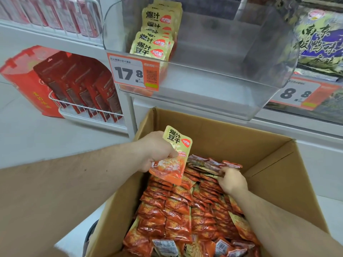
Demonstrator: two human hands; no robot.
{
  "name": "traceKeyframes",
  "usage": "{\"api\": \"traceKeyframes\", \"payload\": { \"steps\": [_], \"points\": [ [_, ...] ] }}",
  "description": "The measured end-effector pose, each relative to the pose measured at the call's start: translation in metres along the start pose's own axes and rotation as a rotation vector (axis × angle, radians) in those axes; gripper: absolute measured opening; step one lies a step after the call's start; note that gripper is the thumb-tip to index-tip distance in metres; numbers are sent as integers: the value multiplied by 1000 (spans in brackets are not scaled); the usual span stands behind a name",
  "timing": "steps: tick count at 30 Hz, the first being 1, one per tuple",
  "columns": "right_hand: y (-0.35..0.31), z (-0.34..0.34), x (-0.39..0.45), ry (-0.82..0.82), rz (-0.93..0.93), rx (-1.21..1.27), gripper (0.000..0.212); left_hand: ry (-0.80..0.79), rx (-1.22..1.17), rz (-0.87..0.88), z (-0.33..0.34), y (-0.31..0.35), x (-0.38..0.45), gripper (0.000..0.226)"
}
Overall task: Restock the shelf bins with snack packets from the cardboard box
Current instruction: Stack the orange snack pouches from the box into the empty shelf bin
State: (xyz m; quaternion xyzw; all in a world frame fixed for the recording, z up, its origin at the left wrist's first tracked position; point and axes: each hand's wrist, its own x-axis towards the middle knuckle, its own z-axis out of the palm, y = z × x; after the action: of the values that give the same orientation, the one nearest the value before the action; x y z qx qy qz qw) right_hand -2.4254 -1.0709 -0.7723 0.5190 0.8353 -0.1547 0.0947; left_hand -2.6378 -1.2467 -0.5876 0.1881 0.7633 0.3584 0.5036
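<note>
My left hand [157,151] grips a yellow-and-orange snack packet [171,156], holding it upright above the open cardboard box [274,175]. The box is filled with rows of the same orange packets [174,210]. My right hand [232,179] is down in the box at the far end of the rows, its fingers pinching the tops of packets there. Above the box hangs a clear plastic shelf bin [232,75]. A row of the same yellow packets [156,34] stands at its left side; the rest of the bin is bare.
An orange price tag reading 17.8 [133,72] is on the bin's front. Red packets in a white wire rack [83,93] stand on the left shelf. Dark green-and-purple bags [319,39] fill the bin on the right, above an 8.8 tag [297,94].
</note>
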Motion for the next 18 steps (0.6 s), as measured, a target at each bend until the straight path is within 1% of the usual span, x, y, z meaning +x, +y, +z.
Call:
{"api": "traceKeyframes", "payload": {
  "steps": [2,4,6,7,9,10,13,14,16,18],
  "points": [
    [-5,5,5,67,-30,-42,13,3,20,-12,-1,-4,1,26],
    [-12,0,4,200,-125,-99,10,-6,36,-31,-2,-8,2,27],
    [-20,-13,-6,310,-301,-103,4,-14,24,-56,-3,-10,0,27],
    [-25,-23,-13,344,-398,-86,3,-15,2,-68,-3,-10,0,29],
    [-35,-51,-31,391,-518,-1,5,-22,-52,-93,-3,-8,-1,32],
    [-41,-66,-42,436,-556,50,7,-21,-86,-113,-1,-6,-3,32],
    [-63,-113,-83,660,-710,125,5,-19,-239,-190,4,3,-15,35],
    [-71,-126,-98,721,-775,114,10,-28,-308,-192,7,8,-23,33],
    [-83,-143,-122,792,-906,80,18,-61,-441,-156,13,17,-34,33],
    [-90,-150,-137,818,-1005,60,16,-132,-523,-110,20,24,-45,44]
  ]
}}
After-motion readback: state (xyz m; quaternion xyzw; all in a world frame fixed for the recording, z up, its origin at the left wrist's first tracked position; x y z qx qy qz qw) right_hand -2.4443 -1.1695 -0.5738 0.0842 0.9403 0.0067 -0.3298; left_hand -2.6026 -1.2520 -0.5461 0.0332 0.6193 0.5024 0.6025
